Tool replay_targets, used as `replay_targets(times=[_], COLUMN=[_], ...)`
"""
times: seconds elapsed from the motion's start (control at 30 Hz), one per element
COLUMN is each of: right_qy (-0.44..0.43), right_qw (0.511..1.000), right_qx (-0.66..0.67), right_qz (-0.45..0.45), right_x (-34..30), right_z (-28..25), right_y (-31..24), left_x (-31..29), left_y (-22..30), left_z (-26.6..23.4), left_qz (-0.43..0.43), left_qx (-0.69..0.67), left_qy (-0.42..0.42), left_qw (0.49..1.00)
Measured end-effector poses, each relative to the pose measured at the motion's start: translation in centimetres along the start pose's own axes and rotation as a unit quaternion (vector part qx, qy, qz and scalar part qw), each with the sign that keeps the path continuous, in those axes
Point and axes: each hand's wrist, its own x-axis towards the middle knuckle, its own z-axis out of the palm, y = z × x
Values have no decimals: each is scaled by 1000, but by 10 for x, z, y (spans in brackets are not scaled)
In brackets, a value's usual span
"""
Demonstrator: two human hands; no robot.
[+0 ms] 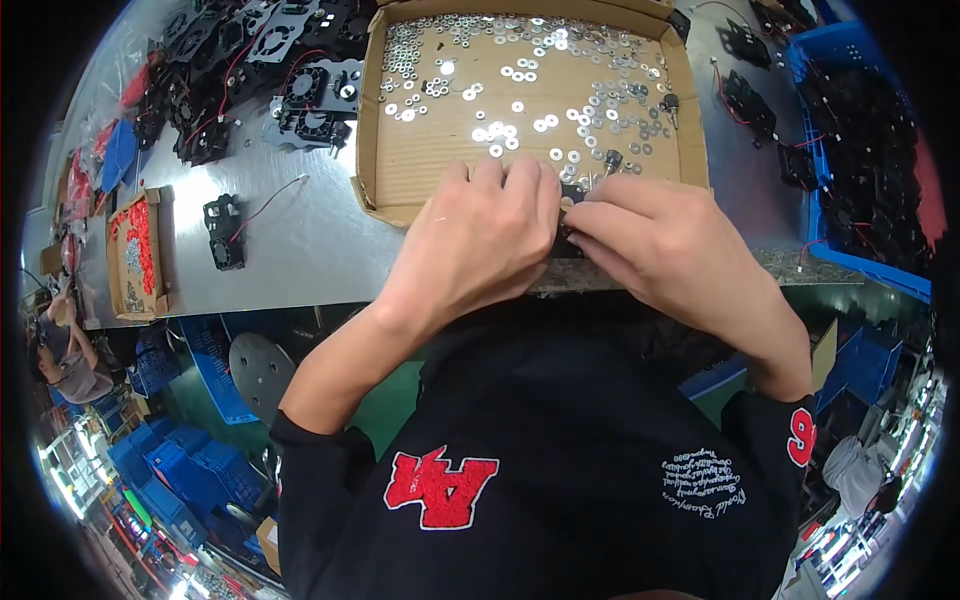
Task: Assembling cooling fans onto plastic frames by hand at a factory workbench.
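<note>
Black part [568, 246] is gripped by the curled left hand [485, 225], above the frame's centre; it is touched by the right hand [665, 235], whose pinch cannot be made out.

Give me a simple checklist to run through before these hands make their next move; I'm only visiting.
1. Part held: ok; the left hand is closed on the dark part.
2. Right hand in place: ok; its fingers meet at the dark part.
3. Whether the right hand also pinches a small piece: cannot tell; the fingers cover too much.
4. Washers nearby: ok; many lie in the cardboard tray just beyond the hands.
5. Washers in neat order: not ok; they are scattered loose.
6. Black unit with a thin cable away from the hands: ok; it lies on the metal table, left of the cardboard tray.
</note>
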Motion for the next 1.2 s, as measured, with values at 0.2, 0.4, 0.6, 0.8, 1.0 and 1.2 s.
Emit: replay_targets(times=[0.2, 0.4, 0.6, 0.8, 1.0, 1.2], right_qy=[-26, -31, -22, -34, -58, -64], right_qw=[995, 998, 997, 980, 965, 982], right_qx=[-50, -12, -14, -43, -53, -7], right_qz=[-81, -52, -77, -193, -250, -177], right_x=[-2, -1, -3, -3, 0, 2], right_z=[2, 4, 9, 10, 6, 5], right_y=[3, -1, 4, 18, 21, 19], left_x=[0, 0, 0, -2, 0, -1], left_y=[-1, -3, -6, -9, -11, -12], left_z=[5, 6, 9, 16, 12, 9], left_qz=[18, 26, 36, 57, 64, 47], left_qx=[-13, -26, -33, -52, -88, -105], left_qy=[-6, -19, -31, -25, -61, -103], left_qw=[1000, 999, 998, 997, 992, 988])
